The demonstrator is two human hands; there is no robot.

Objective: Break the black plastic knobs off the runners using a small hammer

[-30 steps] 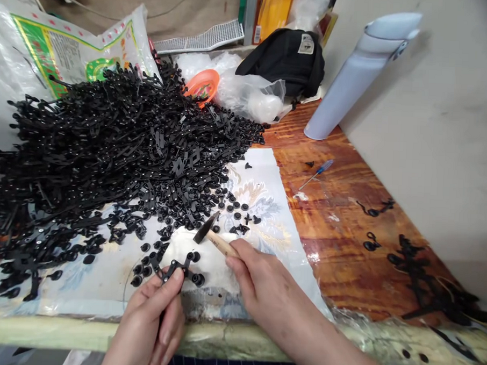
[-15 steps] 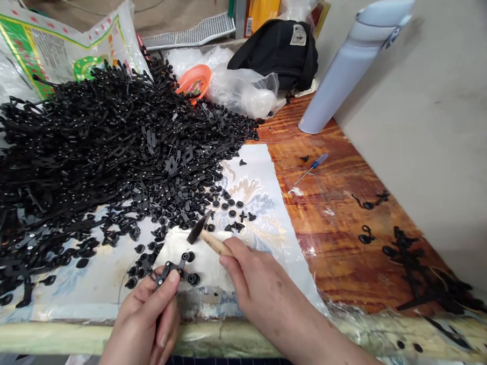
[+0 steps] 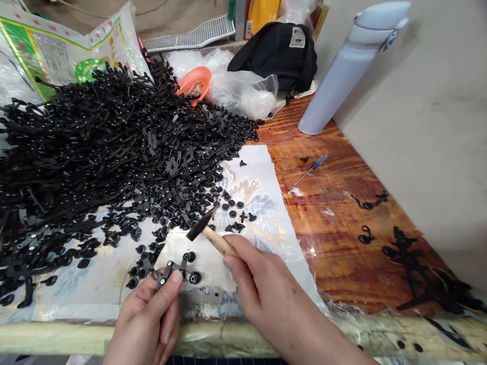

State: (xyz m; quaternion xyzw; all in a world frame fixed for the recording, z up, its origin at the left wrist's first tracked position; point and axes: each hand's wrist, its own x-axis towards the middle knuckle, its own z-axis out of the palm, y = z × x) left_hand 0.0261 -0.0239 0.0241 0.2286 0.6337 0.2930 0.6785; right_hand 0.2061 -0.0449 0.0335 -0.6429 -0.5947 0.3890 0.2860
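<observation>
- At my far left, a printed plastic sack [image 3: 59,50] stands behind the heap of black parts [image 3: 103,149], which spreads over a pale patterned sheet [image 3: 97,289].
- My left hand [image 3: 151,310] is closed, pinching a black jointed piece [image 3: 177,268] with the thumb on top. The piece sticks out past my fingertips, its two round ends pointing toward my right hand.
- Small black caps [image 3: 143,264] lie just beyond my left hand, and an orange dish [image 3: 197,82] sits at the back, against the heap.
- The jointed piece is between my hands, nearer the left, in front of a white cloth [image 3: 213,264] and apart from the hammer.
- The hammer [image 3: 214,240] is in my right hand [image 3: 263,277], fingers wrapped around its wooden handle; its dark head is beyond the jointed piece, near the front of the heap.
- Right of the sheet, a blue-handled screwdriver [image 3: 317,162] lies on the brown desk [image 3: 338,229], and a pale blue bottle [image 3: 339,79] stands behind it.
- At my far right, tangled black parts [image 3: 419,279] lie near the desk's front edge.
</observation>
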